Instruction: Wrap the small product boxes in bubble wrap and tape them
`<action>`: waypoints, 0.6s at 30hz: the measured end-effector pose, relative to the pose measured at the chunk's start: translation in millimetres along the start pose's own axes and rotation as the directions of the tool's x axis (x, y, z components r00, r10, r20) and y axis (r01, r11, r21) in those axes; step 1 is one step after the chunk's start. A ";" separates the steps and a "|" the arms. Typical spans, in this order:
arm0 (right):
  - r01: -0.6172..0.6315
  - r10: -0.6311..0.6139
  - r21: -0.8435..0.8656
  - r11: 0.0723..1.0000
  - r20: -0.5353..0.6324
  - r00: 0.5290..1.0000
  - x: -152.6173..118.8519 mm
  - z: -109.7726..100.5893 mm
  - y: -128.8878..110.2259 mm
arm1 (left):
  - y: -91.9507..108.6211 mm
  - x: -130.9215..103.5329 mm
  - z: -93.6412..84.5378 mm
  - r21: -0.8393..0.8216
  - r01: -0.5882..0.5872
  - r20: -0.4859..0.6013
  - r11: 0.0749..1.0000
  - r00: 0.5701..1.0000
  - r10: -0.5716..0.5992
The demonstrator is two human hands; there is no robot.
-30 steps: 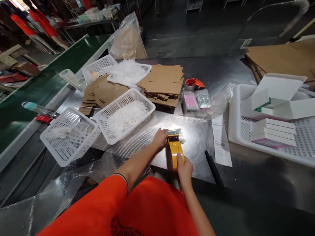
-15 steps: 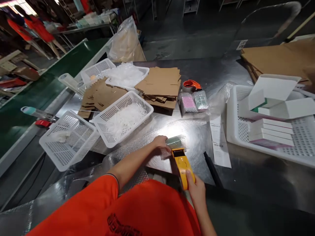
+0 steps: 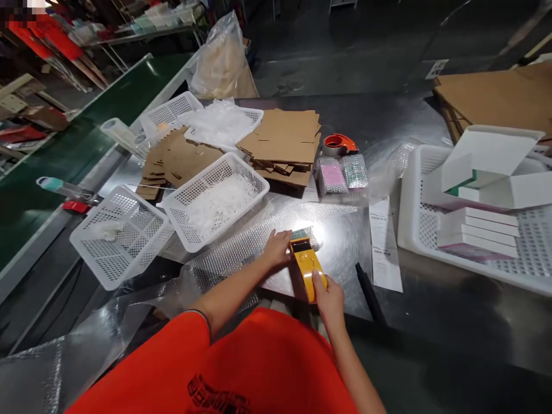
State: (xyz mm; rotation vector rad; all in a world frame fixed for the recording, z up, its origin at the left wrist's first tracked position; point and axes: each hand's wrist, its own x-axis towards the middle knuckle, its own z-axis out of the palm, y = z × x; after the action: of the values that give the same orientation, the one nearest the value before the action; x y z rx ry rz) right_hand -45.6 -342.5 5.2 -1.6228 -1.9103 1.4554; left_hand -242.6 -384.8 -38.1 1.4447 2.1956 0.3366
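Note:
My right hand (image 3: pixel 330 299) is wrapped round the handle of a yellow tape dispenser (image 3: pixel 311 275). The dispenser's head rests against the near side of a small green bubble-wrapped packet (image 3: pixel 314 237), covering part of it. At the packet's left end, my left hand (image 3: pixel 278 248) grips it with bent fingers; the fingertips are partly hidden. Under and left of that hand, a strip of bubble wrap (image 3: pixel 233 256) runs across the metal table. Two more wrapped packets, one pink (image 3: pixel 332 177) and one green (image 3: pixel 355 171), lie farther back.
A black bar (image 3: pixel 370 293) and printed slips (image 3: pixel 385 253) lie right of the dispenser. A white basket (image 3: pixel 407 230) with white boxes stands at right. Leftward are a basket of shredded filler (image 3: pixel 185 237), another basket (image 3: pixel 107 282), flat cardboard (image 3: pixel 282 138) and an orange tape dispenser (image 3: pixel 340 142).
The yellow tape dispenser and my right hand have moved up and left, over the packet's near side. My left hand has shifted slightly left and upward at the packet. The camera view has tilted slightly.

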 end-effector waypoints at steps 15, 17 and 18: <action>-0.095 0.107 -0.158 0.983 0.068 0.992 -11.6 2.0 48.5 | -20.7 47.3 -36.5 0.012 0.002 0.311 1.000 0.950 -0.006; -0.132 0.172 -0.319 0.939 0.101 0.980 0.7 0.6 31.9 | -15.8 55.7 -45.1 0.024 0.013 0.402 1.000 0.915 -0.021; -0.141 0.202 -0.389 0.910 0.120 0.972 4.4 -1.7 25.6 | -10.7 58.5 -46.4 0.034 0.021 0.431 0.999 0.902 -0.034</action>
State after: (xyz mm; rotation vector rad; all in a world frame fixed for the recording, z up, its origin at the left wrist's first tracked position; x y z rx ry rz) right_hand -30.4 -340.8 -16.0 -1.9372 -2.3051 1.3766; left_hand -294.1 -333.3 -18.8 1.3477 1.8609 -0.0301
